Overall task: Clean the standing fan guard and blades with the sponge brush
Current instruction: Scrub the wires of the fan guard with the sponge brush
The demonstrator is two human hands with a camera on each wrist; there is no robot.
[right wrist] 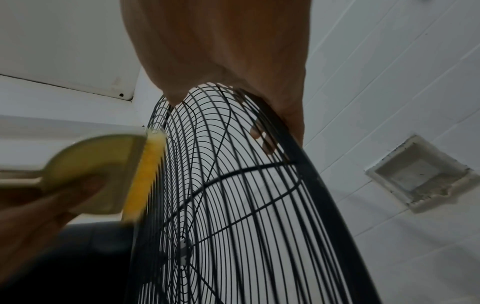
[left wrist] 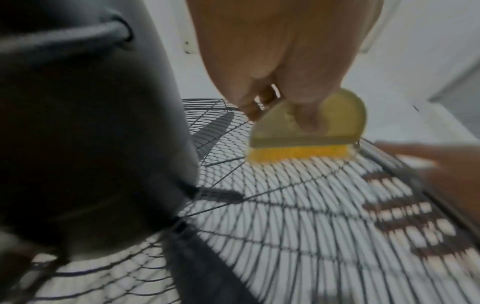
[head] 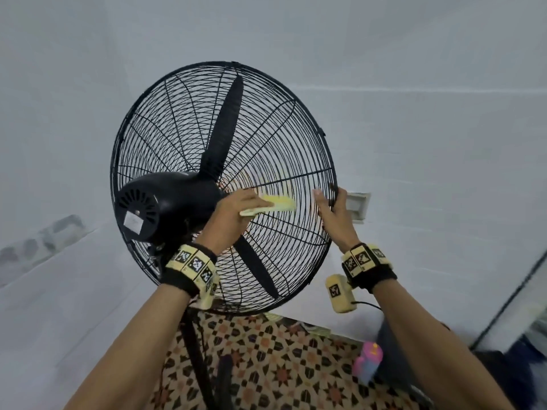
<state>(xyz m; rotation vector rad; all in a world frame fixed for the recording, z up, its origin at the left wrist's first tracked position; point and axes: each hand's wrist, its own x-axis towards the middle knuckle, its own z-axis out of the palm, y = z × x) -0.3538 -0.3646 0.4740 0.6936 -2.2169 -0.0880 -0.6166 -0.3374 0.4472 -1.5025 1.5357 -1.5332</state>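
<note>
White tiled walls are closing us in on two sides, with patterned floor tile below and a recessed wall box [head: 357, 206] showing just past the fan. We are working from behind the standing fan, facing its rear guard [head: 165, 119], with the dark motor housing [head: 165, 207] at our left. Our left hand [head: 233, 213] is curling round the pale handle of the sponge brush [head: 273, 205], thumb pressing into the handle's hollow in the left wrist view, and the yellow sponge edge [left wrist: 298, 153] is lying flat against the guard wires, a little out from the hub towards the rim. Our right hand [head: 336, 213] is gripping the outer rim [right wrist: 319, 185], with fingertips [right wrist: 255, 130] hooking through the wires to the far side. The brush is sitting between the two hands, near the right one but apart from it. Risks we are noting: those hooked fingertips are sitting inside the cage, so a blade [head: 226, 128] turning from a nudge could catch them; pressing the sponge hard on thin wire could snag or tear it; pushing sideways on a tall stand could probably rock the fan if the rim grip is slackening. The blades themselves are lying behind the wires, and we are judging that the sponge cannot reach them from this side with the guard on. A pink bottle [head: 368, 362] is standing on the floor near the base, and a knocked stand could tip it.
</note>
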